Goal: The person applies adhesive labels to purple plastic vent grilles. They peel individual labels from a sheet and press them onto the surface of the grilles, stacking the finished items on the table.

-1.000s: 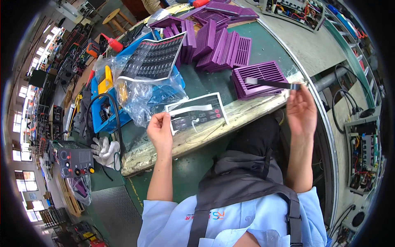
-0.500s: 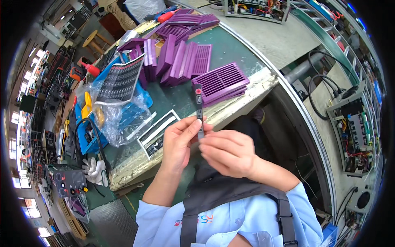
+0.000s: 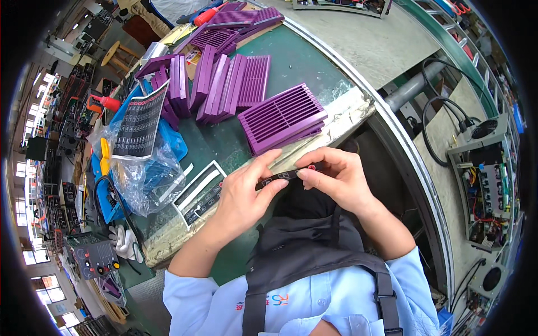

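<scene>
Black strip (image 3: 274, 178): narrow, flat and dark-faced, with small pale symbols along it and a round red mark toward its right end; it slanted slightly, rising to the right.
Strip's place: above the dark apron (image 3: 314, 238), just off the near edge of the tabletop (image 3: 286, 59), held between two hands.
Left hand (image 3: 241, 196): fingers nearly closed, the thumb against the strip's left part, the index fingertip lifted a little apart from the thumb.
Right hand (image 3: 344, 185): fingers pinched, thumb and index on the strip's right part beside the red mark.
Printed sheets: two; a small white-bordered sheet (image 3: 205, 203) lay on the tabletop near the left hand, and a large dark sheet (image 3: 139, 120) rested over the plastic bag (image 3: 148, 187) and blue bin (image 3: 172, 140).
White strips (image 3: 176, 183): two, one across the bordered sheet, the other just left of it.
Purple grilles (image 3: 283, 115): at least two stacked nearest the hands, at least five leaning in a row behind, several more heaped at the far end, overlapping too much for an exact count.
Hidden: the strip's left end and the left fingers' undersides.
Cut off: the open machine (image 3: 347, 7) at the top edge.
Hard to read: the strip's symbols, too small.
</scene>
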Available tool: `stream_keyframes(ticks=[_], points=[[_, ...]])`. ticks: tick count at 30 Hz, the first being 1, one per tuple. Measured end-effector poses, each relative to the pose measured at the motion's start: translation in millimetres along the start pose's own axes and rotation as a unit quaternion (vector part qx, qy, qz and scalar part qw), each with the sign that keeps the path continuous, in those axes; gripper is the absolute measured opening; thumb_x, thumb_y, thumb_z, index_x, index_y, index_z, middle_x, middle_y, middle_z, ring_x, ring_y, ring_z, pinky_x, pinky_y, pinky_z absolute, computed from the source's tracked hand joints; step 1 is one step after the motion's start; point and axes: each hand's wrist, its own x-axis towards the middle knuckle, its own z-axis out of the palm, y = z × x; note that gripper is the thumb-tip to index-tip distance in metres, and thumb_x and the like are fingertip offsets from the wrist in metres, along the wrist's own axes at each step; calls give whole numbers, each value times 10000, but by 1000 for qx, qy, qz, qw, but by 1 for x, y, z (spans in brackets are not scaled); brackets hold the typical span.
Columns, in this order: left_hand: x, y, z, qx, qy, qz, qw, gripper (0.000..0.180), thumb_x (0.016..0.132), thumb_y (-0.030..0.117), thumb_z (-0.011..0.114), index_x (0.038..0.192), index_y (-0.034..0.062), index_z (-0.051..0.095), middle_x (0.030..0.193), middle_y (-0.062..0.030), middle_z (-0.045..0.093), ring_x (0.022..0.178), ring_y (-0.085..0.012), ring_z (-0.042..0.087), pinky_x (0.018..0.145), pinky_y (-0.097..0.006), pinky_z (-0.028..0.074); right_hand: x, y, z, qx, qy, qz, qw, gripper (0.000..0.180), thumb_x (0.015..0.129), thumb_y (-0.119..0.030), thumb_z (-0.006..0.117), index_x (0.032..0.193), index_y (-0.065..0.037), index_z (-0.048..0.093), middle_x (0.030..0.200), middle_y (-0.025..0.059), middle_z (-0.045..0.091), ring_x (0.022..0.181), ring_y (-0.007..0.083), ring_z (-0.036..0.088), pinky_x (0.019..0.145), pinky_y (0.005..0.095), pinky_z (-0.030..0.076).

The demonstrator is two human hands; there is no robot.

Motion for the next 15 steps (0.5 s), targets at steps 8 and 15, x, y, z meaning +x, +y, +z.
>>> stream_keyframes(ticks=[8,15], points=[[-29,-44,-32,-120,75,-121,982,104,917,50,656,1008,-1,667,809,-33,636,688,-84,591,605,-264,461,90,-30,-40,-578,-38,-213,787,999,628,-196,867,1492,-81,377,1496,153,425,1420,354,341,1179,474,264],[-78,-115,-46,-270,103,-237,928,90,974,89,606,996,14,563,851,-8,606,669,-20,512,580,-179,412,106,-49,-42,-534,-100,-113,832,895,575,-261,884,1374,-72,527,1331,150,510,1265,327,490,1103,425,378]])
